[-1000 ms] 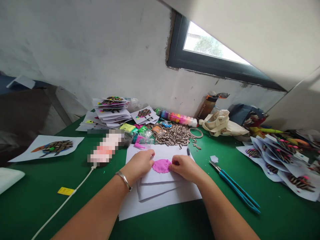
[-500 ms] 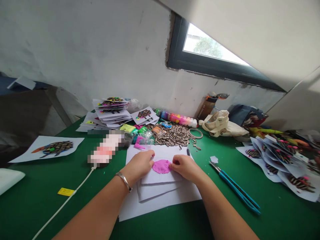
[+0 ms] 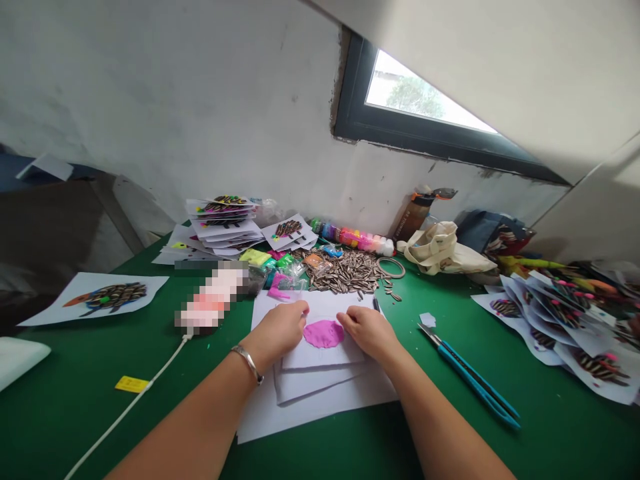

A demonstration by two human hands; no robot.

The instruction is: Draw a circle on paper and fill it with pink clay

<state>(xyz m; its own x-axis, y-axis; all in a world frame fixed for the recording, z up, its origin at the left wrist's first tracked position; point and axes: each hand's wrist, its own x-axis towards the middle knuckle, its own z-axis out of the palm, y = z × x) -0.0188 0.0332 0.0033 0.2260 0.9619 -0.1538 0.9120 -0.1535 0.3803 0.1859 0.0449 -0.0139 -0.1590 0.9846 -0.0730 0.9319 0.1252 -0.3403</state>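
Observation:
A flat oval of bright pink modelling clay (image 3: 324,334) with an uneven edge lies on a small white sheet. My left hand (image 3: 281,329), a silver bangle on its wrist, rests at the clay's left edge with curled fingers. Opposite it, at the upper right edge, is my right hand (image 3: 369,329), thumb and fingers drawn together. Whatever either hand pinches is hidden by its own fingers. Beneath are stacked loose white papers (image 3: 280,420). A dark pen (image 3: 377,304) shows just beyond my right hand.
Turquoise tweezers (image 3: 475,377) lie to the right. Striped sunflower seeds (image 3: 345,272) are heaped behind the papers, beside bagged coloured clay (image 3: 256,257). Seed-decorated pictures (image 3: 223,227) are stacked at back left, more (image 3: 565,320) at right. A white cable (image 3: 125,410) crosses the left side.
My right hand has lifted slightly up and away from the clay's right edge, showing more of that edge. My left hand has barely moved.

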